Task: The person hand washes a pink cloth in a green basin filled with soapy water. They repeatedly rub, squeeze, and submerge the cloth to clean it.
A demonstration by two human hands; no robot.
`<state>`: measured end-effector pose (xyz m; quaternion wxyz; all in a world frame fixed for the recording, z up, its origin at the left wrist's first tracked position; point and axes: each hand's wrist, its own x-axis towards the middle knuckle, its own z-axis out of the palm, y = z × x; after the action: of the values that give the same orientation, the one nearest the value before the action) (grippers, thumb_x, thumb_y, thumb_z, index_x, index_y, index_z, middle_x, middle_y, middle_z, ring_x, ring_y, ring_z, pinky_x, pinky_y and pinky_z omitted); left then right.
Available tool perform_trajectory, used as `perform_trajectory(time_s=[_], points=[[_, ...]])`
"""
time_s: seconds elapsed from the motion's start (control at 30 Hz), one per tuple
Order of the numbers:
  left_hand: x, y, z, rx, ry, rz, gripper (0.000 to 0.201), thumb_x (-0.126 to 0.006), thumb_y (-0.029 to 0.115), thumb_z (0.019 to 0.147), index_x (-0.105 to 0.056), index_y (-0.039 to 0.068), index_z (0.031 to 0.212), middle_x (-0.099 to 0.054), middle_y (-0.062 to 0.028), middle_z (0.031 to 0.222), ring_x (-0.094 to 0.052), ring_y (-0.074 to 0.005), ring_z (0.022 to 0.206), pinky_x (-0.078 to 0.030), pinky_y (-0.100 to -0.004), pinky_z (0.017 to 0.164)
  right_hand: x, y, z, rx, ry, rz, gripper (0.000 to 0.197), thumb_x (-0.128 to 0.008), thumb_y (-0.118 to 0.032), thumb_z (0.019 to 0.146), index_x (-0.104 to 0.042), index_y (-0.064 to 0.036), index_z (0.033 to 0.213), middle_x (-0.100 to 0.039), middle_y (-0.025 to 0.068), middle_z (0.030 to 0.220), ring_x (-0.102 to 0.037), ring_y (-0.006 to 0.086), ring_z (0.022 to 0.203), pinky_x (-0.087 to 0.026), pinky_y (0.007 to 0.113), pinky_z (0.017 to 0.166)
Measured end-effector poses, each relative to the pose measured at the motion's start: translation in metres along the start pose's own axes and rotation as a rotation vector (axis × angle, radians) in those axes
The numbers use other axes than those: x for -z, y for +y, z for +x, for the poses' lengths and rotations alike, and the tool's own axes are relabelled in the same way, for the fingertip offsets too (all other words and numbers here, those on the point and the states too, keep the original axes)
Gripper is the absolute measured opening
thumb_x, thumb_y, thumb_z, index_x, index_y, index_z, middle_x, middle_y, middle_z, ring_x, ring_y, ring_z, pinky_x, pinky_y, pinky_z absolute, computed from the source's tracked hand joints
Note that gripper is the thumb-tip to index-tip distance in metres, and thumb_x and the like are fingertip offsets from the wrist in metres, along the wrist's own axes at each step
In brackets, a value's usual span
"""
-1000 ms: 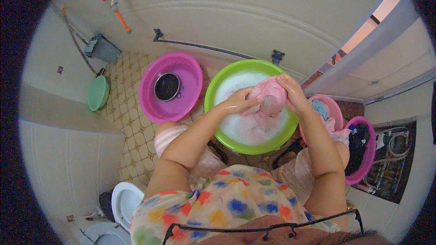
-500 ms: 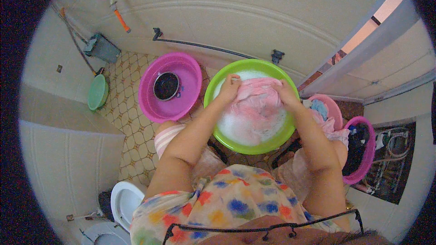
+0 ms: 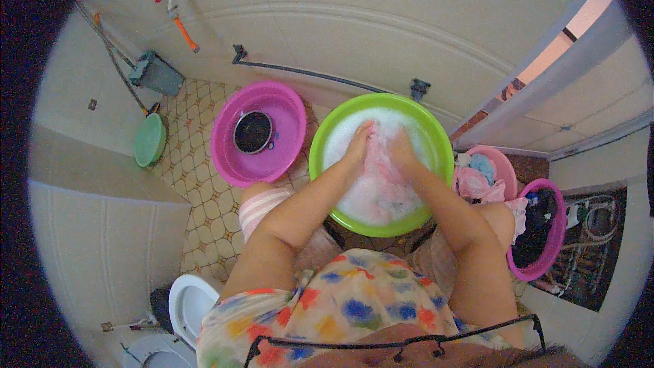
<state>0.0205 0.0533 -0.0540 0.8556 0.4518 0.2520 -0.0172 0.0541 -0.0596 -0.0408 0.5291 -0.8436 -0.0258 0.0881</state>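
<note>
A pink cloth garment (image 3: 381,169) lies bunched and half sunk in white suds inside a lime-green basin (image 3: 437,123). At its left edge, my left hand (image 3: 360,142) is closed on the wet cloth, fingers curled near the foam. My right hand (image 3: 402,151) grips the same cloth from the other side, its fingertips partly lost in the suds. Only a narrow strip of cloth shows between the two hands; the rest spreads toward me under the foam.
Left of the green basin stands a magenta basin (image 3: 291,140) holding a dark round pan-like vessel (image 3: 253,132). To the right are a pink basin (image 3: 505,167) with clothes and a purple basin (image 3: 558,232) with dark clothes. A pipe (image 3: 313,75) runs along the wall.
Both hands have come closer together and sunk lower into the suds. The pink cloth, spread wide between them before, is now bunched and more covered by foam.
</note>
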Motion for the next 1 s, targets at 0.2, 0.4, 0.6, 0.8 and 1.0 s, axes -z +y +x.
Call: perform_trajectory(time_s=[0.2, 0.4, 0.6, 0.8, 1.0], points=[[0.02, -0.024, 0.032, 0.105, -0.23, -0.059, 0.036, -0.049, 0.038, 0.086, -0.045, 0.02, 0.116, -0.055, -0.0082, 0.1, -0.053, -0.0241, 0.094, -0.042, -0.0408, 0.082, 0.021, -0.046, -0.05, 0.418, -0.219, -0.02, 0.026, -0.048, -0.017, 0.083, -0.051, 0.0018, 0.101, -0.055, 0.0246, 0.098, -0.053, 0.0371, 0.093, -0.041, 0.043, 0.079], [0.015, -0.046, 0.035, -0.355, -0.319, 0.169, 0.029, -0.044, 0.037, 0.089, -0.047, 0.012, 0.105, -0.056, -0.0093, 0.092, -0.055, -0.0242, 0.088, -0.045, -0.0389, 0.077, 0.03, -0.055, -0.061, 0.554, -0.407, -0.522, 0.024, -0.049, -0.021, 0.083, -0.053, -0.0017, 0.097, -0.058, 0.0192, 0.094, -0.056, 0.0388, 0.081, -0.044, 0.044, 0.07], [-0.023, -0.007, -0.019, 0.266, -0.077, -0.305, 0.032, -0.04, 0.036, 0.091, -0.05, 0.007, 0.102, -0.057, -0.0109, 0.094, -0.055, -0.0248, 0.088, -0.047, -0.0393, 0.075, 0.038, -0.041, -0.01, 0.473, -0.276, -0.688, 0.026, -0.042, -0.021, 0.087, -0.053, -0.0012, 0.1, -0.06, 0.018, 0.094, -0.057, 0.0378, 0.084, -0.044, 0.045, 0.072], [-0.011, 0.003, -0.004, -0.012, 0.004, -0.067, 0.026, -0.045, 0.023, 0.087, -0.054, 0.003, 0.1, -0.058, -0.0132, 0.099, -0.057, -0.0244, 0.088, -0.048, -0.04, 0.072, 0.03, 0.026, 0.014, 0.249, -0.19, -0.334, 0.03, -0.049, -0.021, 0.085, -0.055, 0.0, 0.105, -0.058, 0.0215, 0.1, -0.054, 0.0353, 0.096, -0.042, 0.043, 0.082], [0.049, -0.027, 0.04, 0.041, -0.043, 0.137, 0.023, -0.044, 0.013, 0.082, -0.053, 0.004, 0.102, -0.058, -0.0139, 0.101, -0.057, -0.0242, 0.091, -0.05, -0.0389, 0.067, 0.03, -0.015, -0.008, 0.084, -0.515, -0.404, 0.038, -0.052, -0.024, 0.083, -0.052, 0.0012, 0.111, -0.054, 0.0241, 0.107, -0.053, 0.0346, 0.098, -0.039, 0.044, 0.086]])
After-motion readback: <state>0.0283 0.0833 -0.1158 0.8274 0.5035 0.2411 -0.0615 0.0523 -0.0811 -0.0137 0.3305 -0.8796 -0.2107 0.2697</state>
